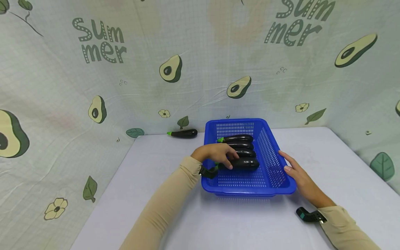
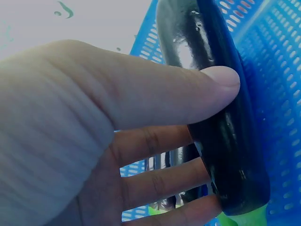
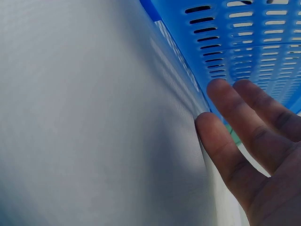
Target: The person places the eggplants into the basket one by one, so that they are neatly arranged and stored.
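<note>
My left hand (image 1: 222, 153) reaches over the left rim of a blue plastic basket (image 1: 242, 191) and grips the nearest eggplant (image 1: 247, 164). In the left wrist view the thumb crosses this dark, glossy eggplant (image 2: 207, 42), with the fingers along its other side; its green stem end (image 2: 244, 217) points down the picture. Several more eggplants (image 1: 239, 138) lie side by side behind it in the basket. At the basket's right side rests my right hand (image 1: 301, 177), its thumb at the rim. Its fingers (image 3: 225, 101) extend against the slotted outer wall in the right wrist view.
One more eggplant (image 1: 184, 133) lies outside the basket, at the back edge of the white table (image 1: 150, 173). Behind the table hangs a pale cloth (image 1: 200, 62) printed with avocados and leaves. Dark bands (image 1: 208, 172) are on both wrists.
</note>
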{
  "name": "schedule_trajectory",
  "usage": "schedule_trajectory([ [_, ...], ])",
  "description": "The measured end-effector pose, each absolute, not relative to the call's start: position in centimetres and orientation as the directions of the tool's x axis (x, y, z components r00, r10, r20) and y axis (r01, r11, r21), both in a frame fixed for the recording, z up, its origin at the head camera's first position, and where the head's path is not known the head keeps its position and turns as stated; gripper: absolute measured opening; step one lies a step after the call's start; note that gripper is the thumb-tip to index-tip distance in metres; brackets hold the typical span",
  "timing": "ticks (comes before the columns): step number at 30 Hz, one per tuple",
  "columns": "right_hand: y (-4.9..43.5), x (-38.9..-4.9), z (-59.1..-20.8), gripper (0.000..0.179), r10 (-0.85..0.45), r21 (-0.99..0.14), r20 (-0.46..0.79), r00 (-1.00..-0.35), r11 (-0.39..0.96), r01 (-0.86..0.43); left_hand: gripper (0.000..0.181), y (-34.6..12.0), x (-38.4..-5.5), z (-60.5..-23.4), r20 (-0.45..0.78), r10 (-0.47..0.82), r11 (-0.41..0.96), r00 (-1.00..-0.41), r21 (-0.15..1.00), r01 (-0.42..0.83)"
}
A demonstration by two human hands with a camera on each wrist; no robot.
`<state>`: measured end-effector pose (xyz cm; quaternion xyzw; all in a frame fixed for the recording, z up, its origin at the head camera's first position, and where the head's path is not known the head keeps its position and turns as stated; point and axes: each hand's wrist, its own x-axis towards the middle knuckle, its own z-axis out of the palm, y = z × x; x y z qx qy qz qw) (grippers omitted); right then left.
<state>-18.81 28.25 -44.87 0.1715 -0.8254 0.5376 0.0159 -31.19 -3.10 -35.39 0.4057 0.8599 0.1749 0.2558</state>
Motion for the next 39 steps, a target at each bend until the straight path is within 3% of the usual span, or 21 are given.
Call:
schedule_trajectory([
  [9,28.2,-18.7,-44.7,0.056,-0.256,-0.881,0.188,-0.948,0.383,-0.278,0.046,-2.4,-31.2,-35.9,-0.335,0.772,0.636,-0.54,0.423,0.646],
  [39,28.1,-18.7,-44.8,0.056,-0.255,-0.87,0.195,-0.947,0.401,-0.286,0.044,-1.3,-30.4,-36.5,-0.372,0.759,0.65,-0.535,0.39,0.652],
])
